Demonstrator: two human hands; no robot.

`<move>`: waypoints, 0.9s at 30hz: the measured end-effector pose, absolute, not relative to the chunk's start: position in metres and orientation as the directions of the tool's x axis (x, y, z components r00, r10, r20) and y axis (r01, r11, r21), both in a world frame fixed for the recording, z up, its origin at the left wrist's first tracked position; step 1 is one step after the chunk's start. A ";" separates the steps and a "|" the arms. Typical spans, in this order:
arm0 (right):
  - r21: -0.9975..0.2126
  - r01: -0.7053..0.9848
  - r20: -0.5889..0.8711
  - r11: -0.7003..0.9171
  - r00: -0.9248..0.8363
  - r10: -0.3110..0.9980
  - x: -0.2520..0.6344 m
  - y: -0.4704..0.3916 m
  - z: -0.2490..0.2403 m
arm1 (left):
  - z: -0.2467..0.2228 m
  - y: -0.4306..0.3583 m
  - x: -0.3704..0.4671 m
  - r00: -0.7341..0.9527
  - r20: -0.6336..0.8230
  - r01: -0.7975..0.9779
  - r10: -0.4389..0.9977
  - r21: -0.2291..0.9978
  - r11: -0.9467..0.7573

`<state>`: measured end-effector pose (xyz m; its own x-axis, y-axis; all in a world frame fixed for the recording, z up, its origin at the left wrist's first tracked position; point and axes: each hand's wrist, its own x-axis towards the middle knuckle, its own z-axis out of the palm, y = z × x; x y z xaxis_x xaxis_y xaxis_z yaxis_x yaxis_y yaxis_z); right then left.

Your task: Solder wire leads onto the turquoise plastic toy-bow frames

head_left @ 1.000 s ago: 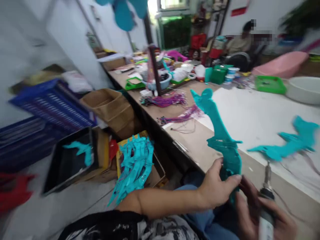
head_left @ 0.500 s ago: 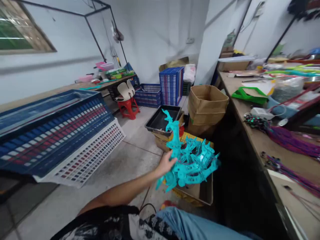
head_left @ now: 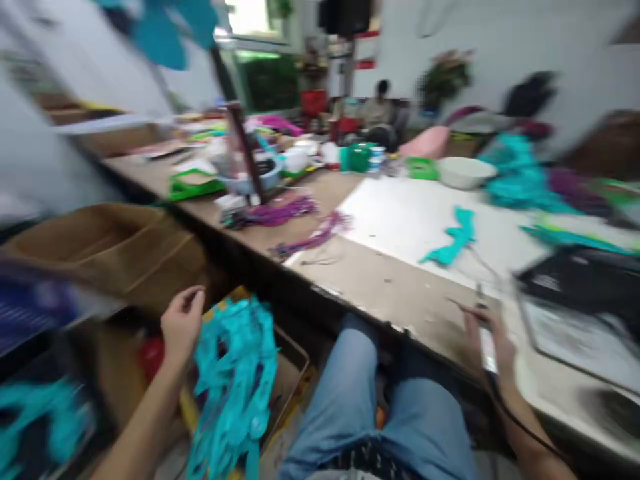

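At the left, my left hand [head_left: 184, 321] is raised beside a heap of turquoise plastic pieces [head_left: 237, 373], its fingers curled together; whether anything is in them is blurred. The heap lies over a box by my left knee. More turquoise plastic [head_left: 55, 417] sits in a black tray [head_left: 95, 353] at the lower left. Over the bench edge, my right hand [head_left: 503, 343] grips a soldering iron [head_left: 487, 350] by its pale handle, a black cord trailing down. Ahead of its tip, a single turquoise piece [head_left: 456, 237] with a thin wire lies on a white sheet [head_left: 390, 213].
The workbench [head_left: 395, 283] runs across in front of my knees. Purple wire bundles [head_left: 280, 210], a green tray [head_left: 195, 185] and a white bowl [head_left: 465, 172] stand on it. A black item [head_left: 585, 280] lies at right. Cardboard boxes [head_left: 110, 247] stand left. A person [head_left: 379, 107] sits far back.
The view has swung right to the bench. My left hand has left the turquoise heap it was touching. Turquoise plastic now lies in the black tray, and my right hand has come into view.
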<state>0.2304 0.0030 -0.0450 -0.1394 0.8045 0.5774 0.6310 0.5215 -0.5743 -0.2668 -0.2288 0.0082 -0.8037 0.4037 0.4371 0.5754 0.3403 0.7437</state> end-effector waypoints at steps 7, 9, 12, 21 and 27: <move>-0.536 0.745 0.621 0.396 0.031 0.783 0.297 -0.009 -0.073 | -0.017 0.036 0.021 0.034 0.453 0.631 0.891 0.682 -0.371; -0.570 0.713 0.610 0.408 0.034 0.791 0.295 -0.011 -0.074 | -0.016 0.099 0.078 0.073 0.379 0.712 0.923 0.628 -0.314; -0.607 0.673 0.587 0.423 0.022 0.809 0.294 -0.012 -0.076 | -0.018 0.172 0.124 0.058 0.150 0.777 0.987 0.614 -0.139; -0.639 0.628 0.613 0.445 0.065 0.787 0.301 -0.013 -0.066 | 0.007 0.193 0.059 0.036 -0.025 0.480 0.999 0.877 0.005; -0.570 0.658 0.706 0.491 0.086 0.703 0.290 0.004 -0.020 | 0.027 0.106 -0.027 0.171 -0.167 -0.311 0.971 0.926 0.214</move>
<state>0.2903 0.0036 -0.0201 0.0861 0.7032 0.7057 0.6584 0.4914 -0.5701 -0.0265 0.1063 0.0271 0.1709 0.9710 -0.1674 -0.3113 0.2144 0.9258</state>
